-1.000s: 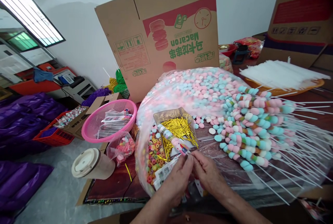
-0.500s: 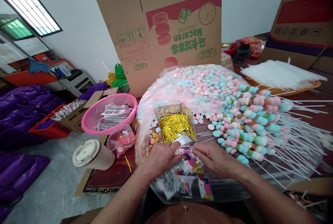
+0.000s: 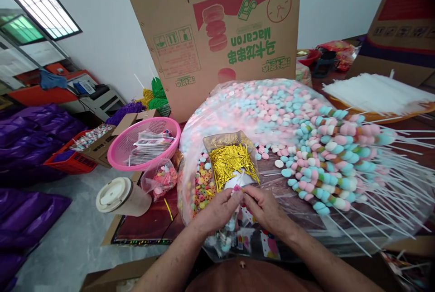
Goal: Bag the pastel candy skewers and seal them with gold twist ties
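Note:
My left hand [image 3: 220,208] is closed around the gathered neck of a clear printed candy bag [image 3: 229,227]. Pink and blue candy shows through the bag below my fingers, and a white stick points up from its bunched top. The fingertips of my right hand [image 3: 267,208] pinch the same neck from the right; whether a twist tie lies between them is too small to tell. Just beyond both hands, an open box of gold twist ties [image 3: 234,160] stands on the plastic. Flat printed bags [image 3: 268,243] lie beneath my wrists.
A big clear sack of pastel candies [image 3: 251,106] spreads behind the box. On the right are piled candy skewers [image 3: 333,160] and a basket of white sticks [image 3: 377,95]. A pink basket [image 3: 113,156], a lidded cup [image 3: 124,197] and a candy-ring bag [image 3: 204,183] are left.
The printed bag, held flat between both hands before, is now bunched at its neck with the stick upright. My hands have come closer together, and the view has shifted slightly.

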Motion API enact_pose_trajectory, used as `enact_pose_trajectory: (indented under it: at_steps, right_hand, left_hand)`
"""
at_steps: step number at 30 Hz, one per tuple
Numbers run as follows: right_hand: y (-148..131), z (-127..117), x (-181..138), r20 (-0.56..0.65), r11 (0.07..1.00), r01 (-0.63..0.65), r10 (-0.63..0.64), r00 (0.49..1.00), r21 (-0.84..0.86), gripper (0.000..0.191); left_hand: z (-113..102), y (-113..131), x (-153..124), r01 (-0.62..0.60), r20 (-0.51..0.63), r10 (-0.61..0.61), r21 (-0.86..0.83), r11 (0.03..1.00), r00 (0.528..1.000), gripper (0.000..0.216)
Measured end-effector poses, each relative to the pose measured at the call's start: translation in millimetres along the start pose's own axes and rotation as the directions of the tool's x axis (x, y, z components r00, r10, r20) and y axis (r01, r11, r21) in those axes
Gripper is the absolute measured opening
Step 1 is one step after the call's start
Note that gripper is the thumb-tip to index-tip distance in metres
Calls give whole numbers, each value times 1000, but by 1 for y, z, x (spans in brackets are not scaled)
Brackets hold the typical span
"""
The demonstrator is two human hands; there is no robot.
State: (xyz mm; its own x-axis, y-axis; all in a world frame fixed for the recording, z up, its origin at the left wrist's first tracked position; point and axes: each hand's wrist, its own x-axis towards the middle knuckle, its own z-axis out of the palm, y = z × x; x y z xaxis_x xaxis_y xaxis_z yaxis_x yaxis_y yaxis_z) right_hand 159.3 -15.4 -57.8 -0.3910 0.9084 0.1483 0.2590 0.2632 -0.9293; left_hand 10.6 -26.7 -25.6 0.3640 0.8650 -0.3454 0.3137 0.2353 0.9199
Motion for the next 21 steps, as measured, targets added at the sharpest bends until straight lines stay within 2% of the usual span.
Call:
enact_pose_trajectory:
  at_steps: [2, 4, 6, 8, 10, 12, 15, 18, 19, 20, 21]
  right_hand:
    - [0, 5, -2, -65, 999, -30, 28, 998, -23, 26]
    - [-1, 8, -4, -98, 997, -77, 78, 992, 10, 24]
    - [-2, 13, -5, -128, 991, -123, 129, 983, 51, 24]
    - [-3, 17, -5, -150, 983, -161, 172, 973, 84, 26]
    - [-3, 20, -4, -149, 987, -153, 158, 976, 49, 27]
    - [-3, 18, -1, -138, 994, -90, 82, 987, -59, 27]
    - [-4, 8, 4, -162, 972, 11, -50, 986, -233, 27]
    - [-9, -9, 10, -211, 914, 123, -218, 953, -387, 21]
    - [-11, -15, 11, -151, 858, 217, -319, 936, -466, 21]
    - [-13, -21, 11, -30, 770, 343, -424, 905, -537, 26]
    - [-15, -25, 11, 133, 658, 482, -507, 851, -578, 31]
  left_hand:
    - [-5, -2, -3, -51, 48, 46, 104, 993, 998, 30]
    - [-7, -6, -5, -73, 31, 67, 256, 964, 997, 27]
    - [-6, -10, -6, -75, -1, 79, 304, 950, 997, 26]
    - [-3, -11, -6, -59, 12, 58, 162, 985, 998, 25]
    - [0, -10, -6, -7, 66, 11, -70, 998, 998, 25]
    - [0, -7, -6, 38, 97, -20, -190, 981, 995, 25]
    - [-4, -3, -5, 72, 79, -59, -178, 981, 995, 20]
    - [-10, 0, -2, 138, 84, -124, -183, 973, 989, 18]
    - [-12, 1, -1, 151, 93, -135, -181, 972, 986, 19]
    - [-14, 2, -1, 151, 108, -134, -163, 975, 985, 20]
    - [-15, 4, -1, 138, 130, -121, -133, 981, 984, 19]
